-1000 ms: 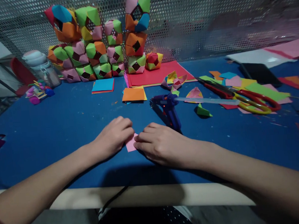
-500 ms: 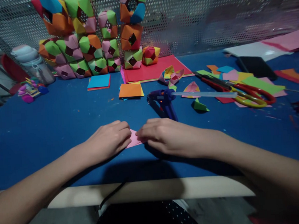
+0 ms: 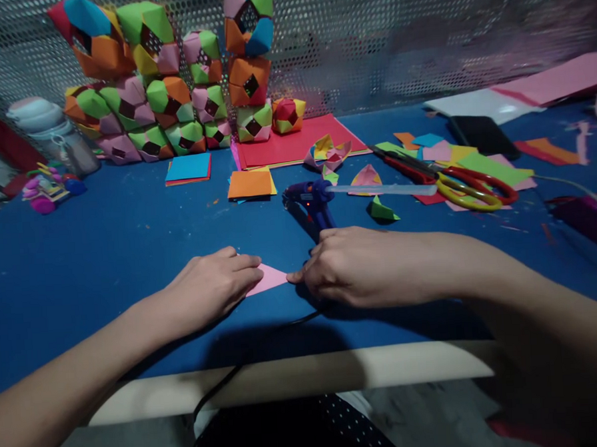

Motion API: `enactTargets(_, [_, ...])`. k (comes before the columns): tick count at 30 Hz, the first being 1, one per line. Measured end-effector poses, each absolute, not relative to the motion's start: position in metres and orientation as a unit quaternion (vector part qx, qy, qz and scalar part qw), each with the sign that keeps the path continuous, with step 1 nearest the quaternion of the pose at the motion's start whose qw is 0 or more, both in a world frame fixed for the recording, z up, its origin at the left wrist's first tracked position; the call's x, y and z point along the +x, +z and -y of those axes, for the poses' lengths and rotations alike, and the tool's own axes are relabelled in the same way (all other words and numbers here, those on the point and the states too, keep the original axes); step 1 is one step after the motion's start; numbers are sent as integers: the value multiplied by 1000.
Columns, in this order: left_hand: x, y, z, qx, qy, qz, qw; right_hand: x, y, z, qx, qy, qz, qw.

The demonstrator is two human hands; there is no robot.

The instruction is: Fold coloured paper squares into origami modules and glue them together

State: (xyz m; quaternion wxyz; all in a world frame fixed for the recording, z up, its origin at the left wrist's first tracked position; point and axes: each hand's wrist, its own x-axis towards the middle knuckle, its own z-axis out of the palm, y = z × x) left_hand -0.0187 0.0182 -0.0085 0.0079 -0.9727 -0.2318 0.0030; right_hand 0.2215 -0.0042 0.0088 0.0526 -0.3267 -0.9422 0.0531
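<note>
A folded pink paper (image 3: pixel 269 279) lies on the blue table near its front edge, its pointed tip toward the right. My left hand (image 3: pixel 214 281) rests on the paper's left part, fingers together and pressing it down. My right hand (image 3: pixel 348 267) is closed, with one fingertip touching the paper's right tip; what its curled fingers hold, if anything, is hidden. Just behind my right hand stands a blue glue gun (image 3: pixel 310 195) with a long clear glue stick pointing right. Its handle is partly covered by the hand.
Stacked paper balls (image 3: pixel 164 97) stand at the back left, beside a bottle (image 3: pixel 53 129). Orange sheets (image 3: pixel 250 184) and blue sheets (image 3: pixel 189 168) lie behind the hands. Scissors (image 3: pixel 469 188), paper scraps and a black phone (image 3: pixel 481 136) are at right; a black cable (image 3: pixel 231 374) crosses the front edge.
My right hand has shifted right along the paper to its tip, its fingers now more curled. More of the pink paper shows between the hands. The view has shifted slightly right.
</note>
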Motion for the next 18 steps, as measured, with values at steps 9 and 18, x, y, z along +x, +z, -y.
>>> enactTargets(9, [-5, -23, 5, -966, 39, 245, 70, 208, 19, 2, -341, 148, 928, -26])
enactTargets(18, [-5, -32, 12, -961, 31, 263, 84, 175, -5, -20, -406, 170, 884, 155])
